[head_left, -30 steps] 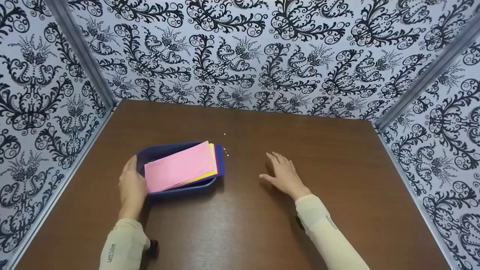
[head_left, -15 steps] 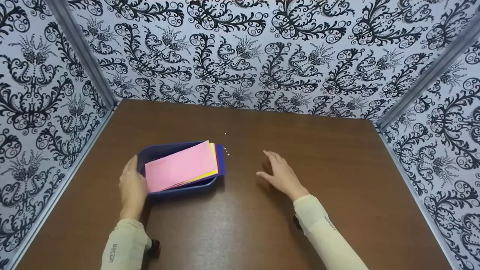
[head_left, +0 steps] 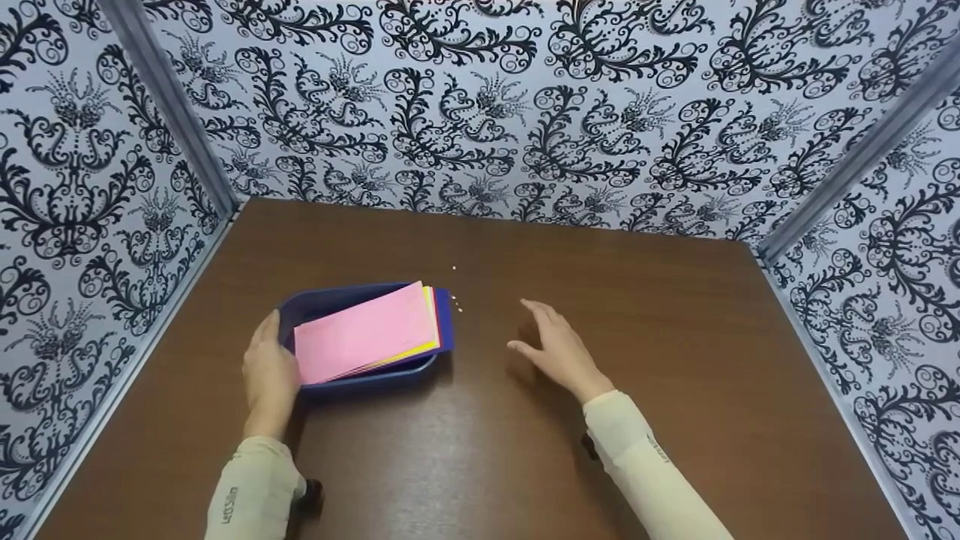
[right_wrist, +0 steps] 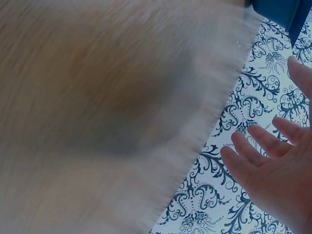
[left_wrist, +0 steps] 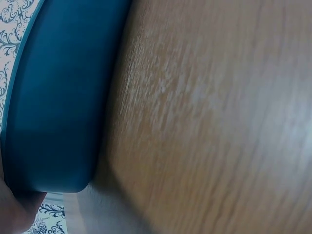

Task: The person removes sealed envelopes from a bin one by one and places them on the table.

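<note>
A dark blue plastic tub [head_left: 367, 382] stands on the table, left of the middle. In it lies a slanted stack of coloured paper pieces [head_left: 367, 334], pink on top, with yellow, red and blue edges showing beneath. The stack's right end juts over the rim. My left hand [head_left: 268, 371] rests along the outside of the tub's left end, fingers pointing away from me; the left wrist view shows part of the hand [left_wrist: 12, 212] at the tub's corner. My right hand [head_left: 561, 354] hovers above the table to the right, fingers extended, thumb apart, holding nothing.
Several tiny white bits [head_left: 456, 300] lie on the brown table [head_left: 645, 300] just beyond the tub's right end. Patterned white-and-black walls [head_left: 480, 112] with grey metal posts [head_left: 169, 112] enclose the back and both sides.
My right hand has drifted slightly left, toward the tub. The left hand and tub keep their places relative to each other, while the whole view shifts a little.
</note>
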Tool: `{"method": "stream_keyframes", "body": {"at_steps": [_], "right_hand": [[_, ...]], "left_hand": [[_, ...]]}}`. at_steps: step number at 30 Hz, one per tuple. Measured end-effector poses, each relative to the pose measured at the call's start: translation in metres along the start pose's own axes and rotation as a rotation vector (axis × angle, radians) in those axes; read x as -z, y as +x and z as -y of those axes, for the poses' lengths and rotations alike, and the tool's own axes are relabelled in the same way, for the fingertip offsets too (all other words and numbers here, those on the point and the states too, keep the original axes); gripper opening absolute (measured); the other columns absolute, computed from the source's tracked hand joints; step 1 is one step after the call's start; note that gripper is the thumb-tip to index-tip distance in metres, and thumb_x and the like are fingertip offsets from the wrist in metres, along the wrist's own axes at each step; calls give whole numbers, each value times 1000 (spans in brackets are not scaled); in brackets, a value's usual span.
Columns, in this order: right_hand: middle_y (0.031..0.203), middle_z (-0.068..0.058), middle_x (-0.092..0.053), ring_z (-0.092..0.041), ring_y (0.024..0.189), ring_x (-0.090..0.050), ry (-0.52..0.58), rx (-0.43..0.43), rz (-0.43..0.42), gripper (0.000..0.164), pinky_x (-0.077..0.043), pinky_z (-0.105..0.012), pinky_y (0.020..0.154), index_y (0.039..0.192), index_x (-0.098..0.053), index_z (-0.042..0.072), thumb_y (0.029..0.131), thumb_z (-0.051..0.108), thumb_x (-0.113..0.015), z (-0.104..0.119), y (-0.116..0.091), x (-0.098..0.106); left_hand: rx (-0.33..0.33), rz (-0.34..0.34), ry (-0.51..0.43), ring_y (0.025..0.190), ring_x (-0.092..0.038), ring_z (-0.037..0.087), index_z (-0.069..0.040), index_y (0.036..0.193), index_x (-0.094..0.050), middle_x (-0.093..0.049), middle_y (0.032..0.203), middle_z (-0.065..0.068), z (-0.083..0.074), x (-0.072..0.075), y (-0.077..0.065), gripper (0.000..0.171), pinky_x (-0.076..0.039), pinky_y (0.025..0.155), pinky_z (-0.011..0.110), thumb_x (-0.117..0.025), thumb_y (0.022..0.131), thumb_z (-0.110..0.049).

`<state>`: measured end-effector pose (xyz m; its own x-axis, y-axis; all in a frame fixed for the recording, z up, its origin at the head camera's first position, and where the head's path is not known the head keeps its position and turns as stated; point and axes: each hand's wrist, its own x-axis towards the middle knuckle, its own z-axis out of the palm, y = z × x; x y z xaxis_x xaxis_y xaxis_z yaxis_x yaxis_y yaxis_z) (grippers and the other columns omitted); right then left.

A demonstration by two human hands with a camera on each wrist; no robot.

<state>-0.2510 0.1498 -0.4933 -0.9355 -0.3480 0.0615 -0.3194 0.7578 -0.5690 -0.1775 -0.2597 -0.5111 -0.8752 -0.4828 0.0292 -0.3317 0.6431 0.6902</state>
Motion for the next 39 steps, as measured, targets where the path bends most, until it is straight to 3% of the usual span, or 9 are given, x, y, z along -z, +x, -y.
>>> {"method": "stream_keyframes", "body": {"at_steps": [20, 36, 39], "right_hand": [[156, -11, -43, -29, 146, -39, 37, 58, -58, 71, -33, -48, 120, 151, -41, 13, 92, 39, -70, 21, 6, -2], [151, -9, -50, -27, 142, -46, 102, 146, -102, 66, -36, -48, 118, 147, -47, 10, 93, 41, -68, 48, 6, -1], [151, -7, -50, -26, 142, -45, 121, 131, -95, 64, -36, -48, 119, 148, -47, 12, 94, 43, -65, 53, 6, 0]], "left_hand": [[-29, -46, 4, 141, -39, 46, -5, 153, -36, -37, 159, 18, 3, -2, 2, 58, -32, 117, 57, -34, 96, 5], [-15, -29, 1, 144, -36, 45, -5, 154, -34, -35, 159, 20, 1, -2, 0, 56, -30, 119, 57, -33, 99, 3], [-11, -26, -2, 144, -36, 46, -5, 155, -33, -35, 160, 20, 0, -2, 0, 56, -30, 119, 57, -33, 99, 3]]}}
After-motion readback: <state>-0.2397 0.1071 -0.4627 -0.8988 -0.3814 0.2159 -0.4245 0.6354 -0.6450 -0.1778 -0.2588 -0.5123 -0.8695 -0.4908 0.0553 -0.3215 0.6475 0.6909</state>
